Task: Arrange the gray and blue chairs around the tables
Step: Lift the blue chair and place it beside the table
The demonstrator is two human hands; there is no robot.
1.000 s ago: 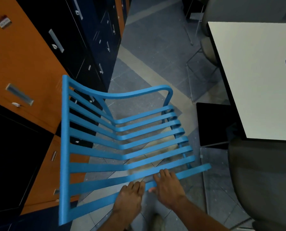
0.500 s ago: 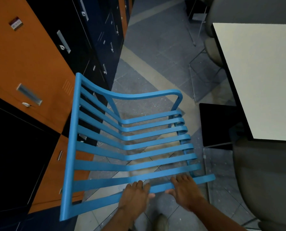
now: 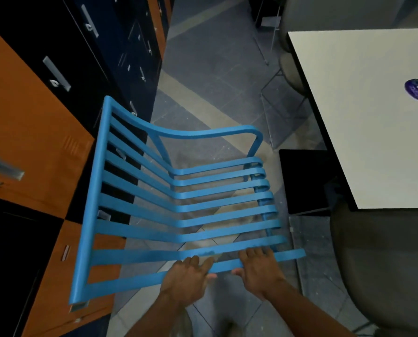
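Observation:
A blue slatted chair point(image 3: 178, 210) fills the middle of the view, tipped so its slats run left to right above the floor. My left hand point(image 3: 187, 279) and my right hand point(image 3: 258, 269) both grip its nearest slat, side by side, fingers curled over the edge. A white table point(image 3: 363, 117) with a purple sticker stands at the right. A gray chair point(image 3: 383, 271) sits at the table's near end, and another gray chair point(image 3: 292, 71) shows at its far left side.
Orange and dark blue lockers point(image 3: 32, 132) line the left side, close to the blue chair's frame. A black square base point(image 3: 305, 181) lies on the tiled floor under the table's corner. A floor aisle point(image 3: 210, 57) runs ahead between lockers and table.
The blue chair has shifted a little to the right and forward along the aisle with both hands on it. My hands sit further apart on the slat than a second ago.

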